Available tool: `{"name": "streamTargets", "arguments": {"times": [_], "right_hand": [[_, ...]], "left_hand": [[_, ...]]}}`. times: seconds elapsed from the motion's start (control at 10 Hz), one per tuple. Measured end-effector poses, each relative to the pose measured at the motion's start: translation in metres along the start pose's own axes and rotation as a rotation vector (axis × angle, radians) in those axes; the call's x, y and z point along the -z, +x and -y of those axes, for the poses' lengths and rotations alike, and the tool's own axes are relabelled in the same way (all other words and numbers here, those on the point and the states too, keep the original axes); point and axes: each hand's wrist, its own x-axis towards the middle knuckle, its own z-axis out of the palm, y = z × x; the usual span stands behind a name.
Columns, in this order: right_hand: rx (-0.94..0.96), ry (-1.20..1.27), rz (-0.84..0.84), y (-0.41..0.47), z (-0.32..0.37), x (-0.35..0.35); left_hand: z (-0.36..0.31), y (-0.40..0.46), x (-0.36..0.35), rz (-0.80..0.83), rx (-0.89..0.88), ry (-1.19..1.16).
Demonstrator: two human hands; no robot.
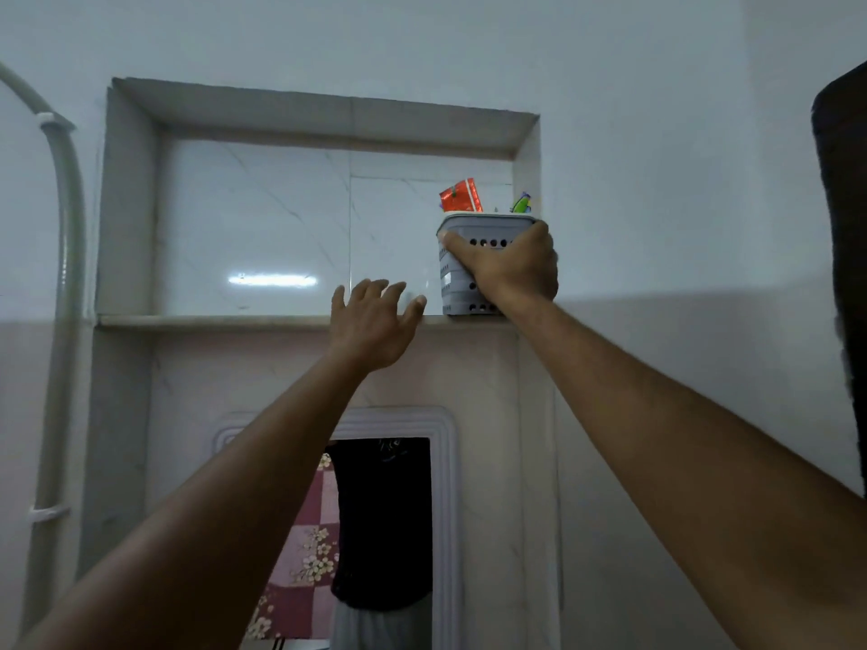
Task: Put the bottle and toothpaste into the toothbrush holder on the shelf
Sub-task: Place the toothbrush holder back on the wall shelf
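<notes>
A grey perforated toothbrush holder (452, 274) stands at the right end of the shelf (211, 320) inside a wall niche. My right hand (509, 267) is wrapped around its front, fingers across the upper row of holes. A red toothpaste tube (461, 195) sticks out of the holder's top on the left, and a green-tipped item (520, 204) shows on the right. My left hand (373, 323) is raised just left of the holder at the shelf edge, fingers spread and holding nothing. No bottle is visible; the holder's inside is hidden.
The niche has marble-look tiles and grey stone sides (126, 204). A grey pipe (65, 274) runs down the wall at left. Below the shelf a mirror (375, 532) shows dark clothing and floral cloth. A dark object (844, 227) fills the right edge.
</notes>
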Motion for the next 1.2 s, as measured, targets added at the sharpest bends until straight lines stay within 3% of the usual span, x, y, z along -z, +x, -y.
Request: {"name": "streamTargets", "arguments": {"times": [0.1, 0.6, 0.7, 0.9, 1.2], "right_hand": [[-0.017, 0.015, 0.026, -0.001, -0.012, -0.011], [0.053, -0.178, 0.243, -0.021, -0.051, -0.023], [0.084, -0.219, 0.209, -0.024, -0.046, -0.010], [0.330, -0.077, 0.013, -0.045, -0.030, 0.023], [0.422, 0.144, 0.012, -0.087, 0.015, 0.079]], "left_hand": [[0.003, 0.001, -0.010, -0.070, 0.007, 0.032], [0.001, -0.006, -0.006, -0.072, -0.014, -0.017], [-0.001, -0.014, 0.001, -0.057, 0.013, -0.118], [0.000, -0.040, 0.025, -0.103, 0.018, -0.339], [-0.020, -0.077, 0.093, -0.210, -0.052, -0.262]]}}
